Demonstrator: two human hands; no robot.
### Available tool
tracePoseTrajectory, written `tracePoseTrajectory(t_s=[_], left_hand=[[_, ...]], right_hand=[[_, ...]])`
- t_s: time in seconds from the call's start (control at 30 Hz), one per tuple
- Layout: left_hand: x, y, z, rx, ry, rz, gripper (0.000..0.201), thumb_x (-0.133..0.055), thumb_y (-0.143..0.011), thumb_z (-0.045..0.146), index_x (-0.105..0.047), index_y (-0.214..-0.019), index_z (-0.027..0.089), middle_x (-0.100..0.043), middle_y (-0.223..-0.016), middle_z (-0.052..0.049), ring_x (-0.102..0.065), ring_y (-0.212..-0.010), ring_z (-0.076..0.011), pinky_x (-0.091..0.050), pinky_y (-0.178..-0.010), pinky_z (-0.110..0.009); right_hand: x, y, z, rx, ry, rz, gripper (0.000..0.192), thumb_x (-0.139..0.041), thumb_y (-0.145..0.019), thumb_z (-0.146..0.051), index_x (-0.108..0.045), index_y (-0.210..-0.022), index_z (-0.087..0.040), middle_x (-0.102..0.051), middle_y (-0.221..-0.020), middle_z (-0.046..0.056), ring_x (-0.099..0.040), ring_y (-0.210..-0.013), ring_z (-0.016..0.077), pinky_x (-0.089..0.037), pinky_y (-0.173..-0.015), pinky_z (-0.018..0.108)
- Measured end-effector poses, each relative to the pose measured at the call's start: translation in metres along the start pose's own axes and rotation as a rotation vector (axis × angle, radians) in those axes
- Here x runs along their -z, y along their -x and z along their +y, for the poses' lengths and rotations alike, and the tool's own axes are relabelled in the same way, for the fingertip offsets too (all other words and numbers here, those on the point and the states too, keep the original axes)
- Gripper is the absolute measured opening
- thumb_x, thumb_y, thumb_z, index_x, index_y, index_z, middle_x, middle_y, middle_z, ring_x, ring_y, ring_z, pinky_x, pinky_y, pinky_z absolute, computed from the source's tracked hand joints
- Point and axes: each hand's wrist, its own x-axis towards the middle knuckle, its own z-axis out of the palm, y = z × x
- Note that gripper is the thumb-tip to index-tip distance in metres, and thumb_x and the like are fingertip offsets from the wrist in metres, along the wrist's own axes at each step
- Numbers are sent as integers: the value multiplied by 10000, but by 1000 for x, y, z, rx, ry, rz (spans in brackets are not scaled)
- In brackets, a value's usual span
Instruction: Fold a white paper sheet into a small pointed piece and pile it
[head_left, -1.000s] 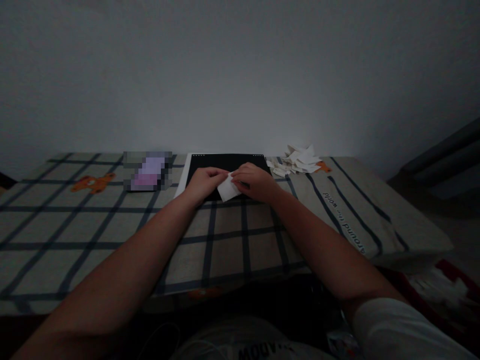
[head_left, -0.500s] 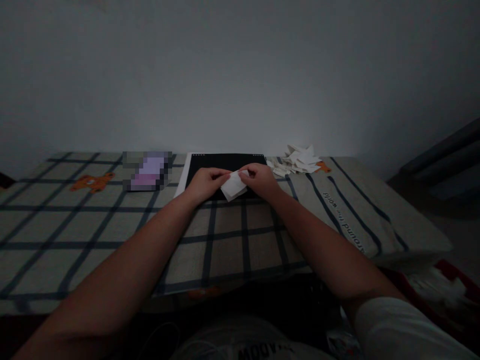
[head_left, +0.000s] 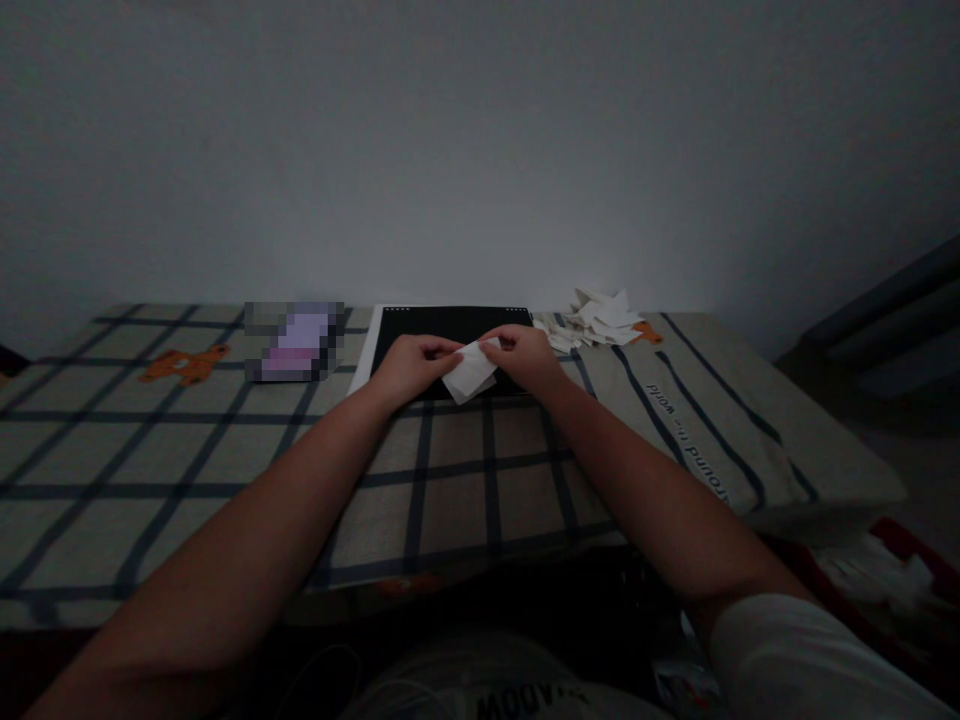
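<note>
Dim light falls on a plain grey wall [head_left: 480,160], and against its foot stands a table spread with a checked cloth [head_left: 457,520]. Dark lines cross the pale cloth; an orange bear print [head_left: 184,365] shows on its left part, and lettering [head_left: 686,440] runs aslant on its right.

Near the wall, about the middle of the cloth, lies a black sheet [head_left: 450,322] with small white marks along its far edge. A white strip [head_left: 367,350] shows along its left side.

Over the near part of the black sheet, both hands hold one piece of white paper [head_left: 471,375]. The left hand [head_left: 412,365] pinches it between thumb and fingers at its left edge; the right hand [head_left: 531,358] grips it likewise at the upper right. The paper hangs tilted between them, one corner pointing toward the person, and a second layer shows at its lower right edge.

Just beyond the right hand, a loose pile [head_left: 600,320] of white pieces lies beside the black sheet. Left of the sheet, well apart from the left hand, is a purple object [head_left: 300,340], too pixelated to identify. Low on the right, below the table, white stuff [head_left: 874,575] sits by something red [head_left: 900,535].
</note>
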Motion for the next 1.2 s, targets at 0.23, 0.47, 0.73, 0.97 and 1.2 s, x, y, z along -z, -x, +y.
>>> tracePoseTrajectory(t_s=[0.23, 0.47, 0.73, 0.97, 1.2], left_hand=[[-1, 1, 4, 6, -5, 18, 258, -754, -795, 367, -814, -953, 171, -801, -962, -72, -725, -890, -227, -562, -824, -332], [-1, 1, 1, -17, -30, 12, 260, -730, -815, 386, -813, -946, 177, -799, -947, -71, -724, -873, -226, -558, -801, -328], [-1, 2, 5, -7, -75, 33, 257, -745, -799, 378, -817, -948, 181, -800, -937, -63, -718, -855, -221, -561, -782, -313], [0, 2, 6, 5, -67, 11, 255, -748, -786, 364, -815, -953, 183, -798, -935, -61, -719, -860, -221, -564, -783, -314], [0, 2, 5, 25, -50, 14, 267, -744, -768, 399, -806, -907, 179, -787, -875, -61, -707, -812, -215, -555, -719, -304]], right_hand=[[1, 1, 0, 16, 11, 2, 135, -681, -829, -206, -789, -901, -168, -769, -861, 52, -673, -781, 172, -495, -718, 284], [1, -1, -3, -55, -9, -17, 155, -692, -833, -196, -791, -942, -150, -777, -878, 62, -684, -789, 171, -506, -732, 284], [3, -2, -4, -115, -35, -76, 182, -662, -849, -188, -806, -951, -143, -790, -889, 75, -704, -799, 180, -519, -732, 282], [2, -1, -2, -97, -8, -66, 175, -664, -836, -191, -809, -929, -158, -790, -864, 62, -699, -776, 174, -515, -707, 274], [0, -1, 1, -72, -42, -69, 171, -659, -826, -187, -806, -911, -162, -782, -843, 56, -686, -750, 171, -511, -696, 280]])
